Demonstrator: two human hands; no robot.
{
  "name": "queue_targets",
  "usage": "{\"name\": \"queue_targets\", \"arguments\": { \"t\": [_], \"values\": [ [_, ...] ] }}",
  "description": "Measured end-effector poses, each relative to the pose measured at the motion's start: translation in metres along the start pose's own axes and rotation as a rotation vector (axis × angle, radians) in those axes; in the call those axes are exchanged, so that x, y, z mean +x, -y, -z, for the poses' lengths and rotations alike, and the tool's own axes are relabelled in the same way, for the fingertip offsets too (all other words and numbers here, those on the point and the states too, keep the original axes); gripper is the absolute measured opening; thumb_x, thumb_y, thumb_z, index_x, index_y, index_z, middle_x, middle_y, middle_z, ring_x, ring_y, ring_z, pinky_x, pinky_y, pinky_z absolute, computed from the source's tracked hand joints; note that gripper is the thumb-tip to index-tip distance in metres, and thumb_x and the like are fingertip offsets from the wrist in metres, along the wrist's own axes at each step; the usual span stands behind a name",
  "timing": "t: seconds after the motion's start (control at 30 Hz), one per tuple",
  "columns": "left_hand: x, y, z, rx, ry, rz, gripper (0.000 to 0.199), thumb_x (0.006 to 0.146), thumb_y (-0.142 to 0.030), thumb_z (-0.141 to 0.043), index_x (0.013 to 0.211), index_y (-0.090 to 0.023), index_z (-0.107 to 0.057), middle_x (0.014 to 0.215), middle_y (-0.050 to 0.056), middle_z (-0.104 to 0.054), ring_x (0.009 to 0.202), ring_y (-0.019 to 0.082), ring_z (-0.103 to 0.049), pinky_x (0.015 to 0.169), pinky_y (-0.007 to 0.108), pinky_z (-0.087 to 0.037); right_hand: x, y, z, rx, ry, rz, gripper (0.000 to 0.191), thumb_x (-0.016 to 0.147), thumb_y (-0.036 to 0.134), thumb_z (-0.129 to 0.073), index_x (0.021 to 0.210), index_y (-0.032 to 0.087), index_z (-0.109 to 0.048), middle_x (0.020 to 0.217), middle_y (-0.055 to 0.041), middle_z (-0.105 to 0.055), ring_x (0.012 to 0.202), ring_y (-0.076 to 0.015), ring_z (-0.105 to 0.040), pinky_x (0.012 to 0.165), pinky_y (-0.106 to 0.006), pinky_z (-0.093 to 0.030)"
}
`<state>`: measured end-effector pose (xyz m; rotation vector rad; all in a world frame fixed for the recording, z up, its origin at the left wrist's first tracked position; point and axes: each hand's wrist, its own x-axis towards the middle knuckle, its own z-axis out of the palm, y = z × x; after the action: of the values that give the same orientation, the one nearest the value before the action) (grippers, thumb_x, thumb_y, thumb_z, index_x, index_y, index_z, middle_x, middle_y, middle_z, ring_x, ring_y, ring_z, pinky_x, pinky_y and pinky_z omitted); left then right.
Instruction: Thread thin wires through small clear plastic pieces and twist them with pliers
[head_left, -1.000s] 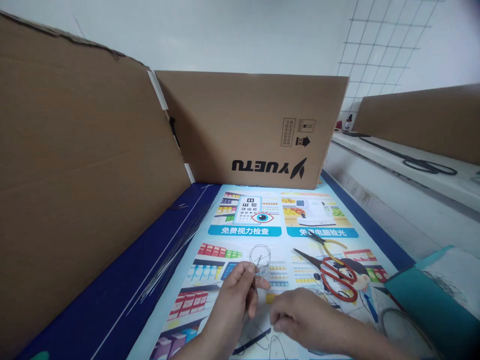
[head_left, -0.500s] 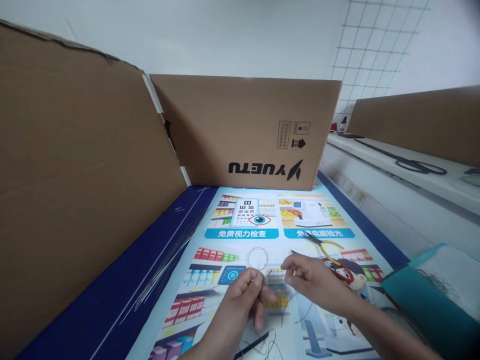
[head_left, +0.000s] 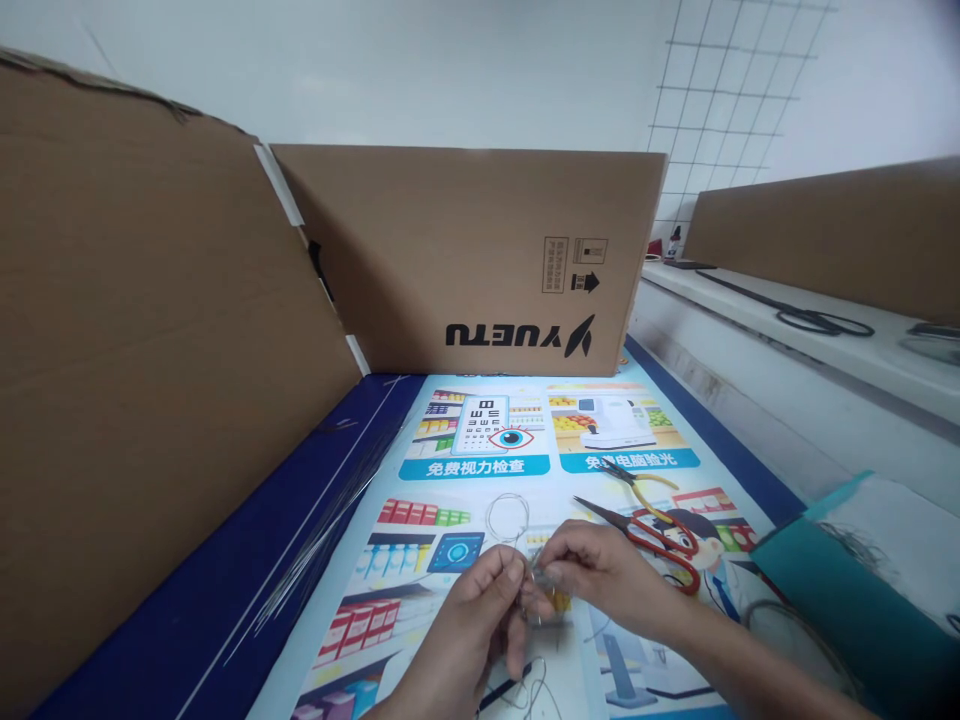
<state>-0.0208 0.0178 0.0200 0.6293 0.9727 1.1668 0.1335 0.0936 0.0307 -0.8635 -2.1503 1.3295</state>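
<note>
My left hand point(head_left: 484, 605) is closed, thumb against forefinger, on a thin wire. The coiled loop of this wire point(head_left: 508, 497) stands up above my fingertips. My right hand point(head_left: 600, 575) has its thumb and forefinger pinched together right beside the left fingertips, at the wire. Blur and the fingers hide the exact spot where the two hands meet. Just beyond my right hand lie scissors point(head_left: 637, 525) with red handles, and past them pliers point(head_left: 636, 480) with yellow handles. Below my left hand are a dark, slim stick point(head_left: 504, 690) and loose wire curls point(head_left: 541, 692).
A bundle of long thin wires point(head_left: 300, 575) lies along the left on the blue border. Cardboard panels point(head_left: 465, 250) stand at the back and left. A teal box point(head_left: 847, 560) with wire bits on top is at the right. Black scissors point(head_left: 817, 322) lie on a white ledge.
My right hand has moved left and come together with the left hand at the wire. The red-handled scissors are now less covered. The view has shifted slightly.
</note>
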Motion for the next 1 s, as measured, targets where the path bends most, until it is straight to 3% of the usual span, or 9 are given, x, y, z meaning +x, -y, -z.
{"name": "queue_targets", "arguments": {
  "t": [0.33, 0.47, 0.6, 0.8, 1.0],
  "values": [
    [-0.002, -0.001, 0.001, 0.017, 0.017, -0.024, 0.023, 0.086, -0.036, -0.049, 0.076, -0.015, -0.049, 0.072, 0.001, -0.064, 0.033, 0.000, -0.041, 0.042, 0.018, -0.020, -0.002, -0.004, 0.000, 0.179, 0.035, -0.104, 0.025, 0.087, 0.035, -0.047, 0.079, 0.014, -0.059, 0.062, 0.0020, -0.056, 0.058, -0.0093, -0.052, 0.054, -0.020, -0.042],
    [-0.001, 0.000, 0.005, 0.002, 0.043, -0.010, 0.023, 0.085, -0.037, -0.050, 0.077, -0.015, -0.049, 0.075, 0.001, -0.064, 0.034, 0.000, -0.044, 0.041, 0.018, -0.021, -0.003, -0.004, 0.000, 0.142, 0.030, -0.103, 0.028, 0.087, 0.038, -0.046, 0.080, 0.014, -0.059, 0.063, 0.0016, -0.056, 0.057, -0.0095, -0.053, 0.053, -0.019, -0.043],
    [0.001, 0.004, 0.008, -0.047, 0.077, 0.028, 0.024, 0.085, -0.037, -0.052, 0.075, -0.016, -0.049, 0.075, 0.002, -0.065, 0.031, 0.001, -0.044, 0.037, 0.017, -0.018, -0.004, -0.001, 0.000, -0.012, -0.020, -0.034, 0.027, 0.088, 0.034, -0.044, 0.083, 0.016, -0.064, 0.066, 0.0007, -0.060, 0.061, -0.0102, -0.055, 0.057, -0.020, -0.044],
    [0.003, 0.013, 0.009, -0.115, 0.074, 0.084, 0.025, 0.079, -0.039, -0.058, 0.073, -0.017, -0.048, 0.068, 0.001, -0.065, 0.026, 0.002, -0.040, 0.032, 0.017, -0.019, -0.005, -0.002, -0.003, -0.227, -0.113, 0.156, 0.023, 0.088, 0.028, -0.045, 0.092, 0.020, -0.066, 0.085, -0.0023, -0.067, 0.077, -0.0132, -0.060, 0.070, -0.023, -0.045],
    [0.002, -0.004, 0.015, -0.090, -0.060, -0.043, 0.022, 0.083, -0.037, -0.054, 0.077, -0.016, -0.052, 0.063, -0.002, -0.061, 0.031, -0.001, -0.033, 0.038, 0.016, -0.022, -0.003, -0.001, 0.002, -0.279, -0.124, -0.037, 0.021, 0.087, 0.025, -0.043, 0.090, 0.021, -0.064, 0.077, 0.0007, -0.066, 0.067, -0.0119, -0.059, 0.061, -0.020, -0.043]
  ]
}}
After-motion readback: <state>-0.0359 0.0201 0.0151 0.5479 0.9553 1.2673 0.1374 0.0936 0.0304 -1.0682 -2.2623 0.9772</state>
